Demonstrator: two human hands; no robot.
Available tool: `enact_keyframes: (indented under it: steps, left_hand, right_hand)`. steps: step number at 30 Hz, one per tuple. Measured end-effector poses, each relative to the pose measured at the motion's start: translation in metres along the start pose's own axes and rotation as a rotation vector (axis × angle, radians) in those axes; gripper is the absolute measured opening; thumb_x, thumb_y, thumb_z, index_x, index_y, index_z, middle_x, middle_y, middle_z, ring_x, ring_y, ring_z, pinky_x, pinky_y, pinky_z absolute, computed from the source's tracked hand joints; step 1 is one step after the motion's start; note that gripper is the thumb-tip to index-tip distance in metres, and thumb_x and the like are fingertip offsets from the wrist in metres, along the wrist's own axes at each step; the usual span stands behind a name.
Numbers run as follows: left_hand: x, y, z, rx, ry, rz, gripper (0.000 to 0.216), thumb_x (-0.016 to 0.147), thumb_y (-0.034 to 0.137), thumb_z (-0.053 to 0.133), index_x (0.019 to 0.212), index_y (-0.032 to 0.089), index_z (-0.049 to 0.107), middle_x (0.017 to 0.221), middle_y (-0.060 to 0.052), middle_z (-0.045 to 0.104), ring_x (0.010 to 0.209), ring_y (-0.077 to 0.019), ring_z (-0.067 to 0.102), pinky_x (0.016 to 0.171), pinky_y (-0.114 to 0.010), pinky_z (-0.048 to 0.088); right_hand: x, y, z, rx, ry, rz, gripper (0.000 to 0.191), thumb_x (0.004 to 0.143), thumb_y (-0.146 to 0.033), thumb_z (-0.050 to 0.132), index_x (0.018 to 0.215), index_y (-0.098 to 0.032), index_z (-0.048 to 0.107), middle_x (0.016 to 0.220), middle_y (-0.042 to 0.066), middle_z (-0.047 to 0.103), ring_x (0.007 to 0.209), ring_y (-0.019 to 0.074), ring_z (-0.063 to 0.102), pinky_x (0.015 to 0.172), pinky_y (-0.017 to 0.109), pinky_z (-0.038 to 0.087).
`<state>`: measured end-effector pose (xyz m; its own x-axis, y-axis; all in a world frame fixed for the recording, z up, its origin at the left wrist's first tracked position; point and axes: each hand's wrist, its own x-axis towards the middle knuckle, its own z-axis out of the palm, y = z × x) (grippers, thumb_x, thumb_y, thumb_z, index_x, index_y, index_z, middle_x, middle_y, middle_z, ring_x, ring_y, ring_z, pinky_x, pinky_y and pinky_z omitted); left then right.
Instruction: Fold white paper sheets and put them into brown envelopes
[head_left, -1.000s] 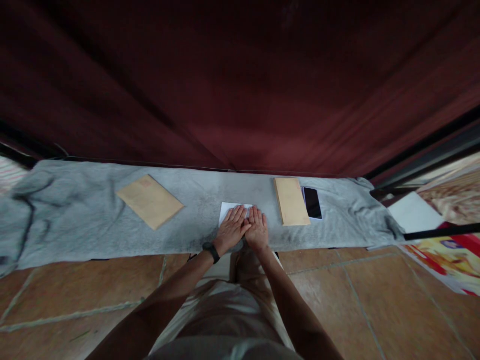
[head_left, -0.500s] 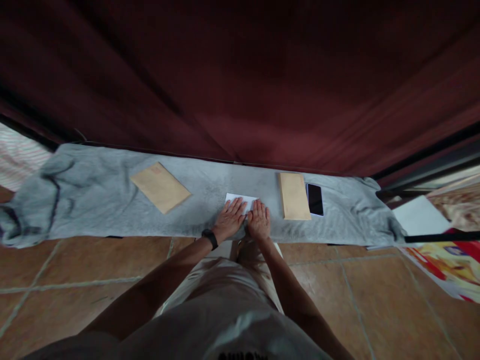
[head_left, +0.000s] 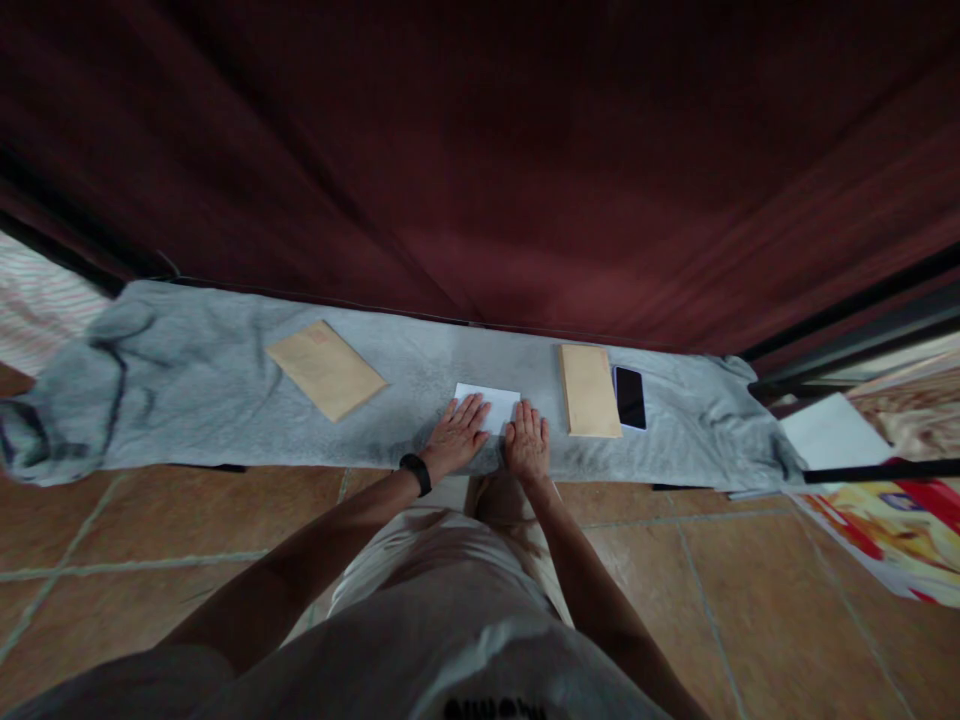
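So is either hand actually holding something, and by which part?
Neither hand seems to grip anything. The left hand lies flat on the near left part of the white paper; the right hand rests by its right edge.

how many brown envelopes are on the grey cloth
2 visible: one envelope left of the left hand, another envelope between the right hand and phone, thick enough that more may lie hidden beneath.

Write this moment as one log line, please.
left hand: on white paper | right hand: at paper's right edge | phone: right of brown envelope stack
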<state>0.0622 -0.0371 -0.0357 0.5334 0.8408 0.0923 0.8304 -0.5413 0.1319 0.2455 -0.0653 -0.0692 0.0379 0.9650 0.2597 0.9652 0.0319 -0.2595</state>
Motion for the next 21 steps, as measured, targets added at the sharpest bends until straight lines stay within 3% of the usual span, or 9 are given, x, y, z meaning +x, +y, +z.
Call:
enact_keyframes:
  steps: [9,15,21]
  left_hand:
    - [0.001,-0.002,0.006,0.028,0.004,0.015,0.058,0.104,0.039,0.039,0.156,0.015,0.043,0.164,-0.014,0.038,0.155,-0.0281,0.030,0.127,-0.051,0.020]
    - [0.000,-0.005,0.013,0.053,0.018,0.041,0.057,0.102,0.030,0.044,0.157,0.014,0.041,0.164,-0.017,0.038,0.155,-0.0300,0.030,0.127,-0.052,0.022]
    - [-0.001,-0.006,0.019,0.066,-0.004,0.052,0.062,0.099,0.020,0.044,0.160,0.015,0.036,0.165,-0.016,0.035,0.156,-0.0281,0.026,0.129,-0.052,0.018]
  right_hand:
    - [0.007,-0.001,-0.008,0.120,0.012,-0.028,0.056,0.107,-0.027,0.028,0.158,-0.006,0.036,0.160,0.021,0.042,0.152,0.0295,0.034,0.122,0.055,0.030]
    - [0.030,-0.034,-0.007,0.281,-0.070,-0.149,0.055,0.108,-0.032,0.029,0.155,-0.007,0.042,0.163,0.017,0.040,0.154,0.0238,0.033,0.124,0.047,0.032]
    - [0.038,-0.057,0.005,0.253,-0.168,-0.201,0.051,0.108,-0.031,0.035,0.152,-0.007,0.048,0.160,0.015,0.045,0.153,0.0220,0.034,0.126,0.042,0.029]
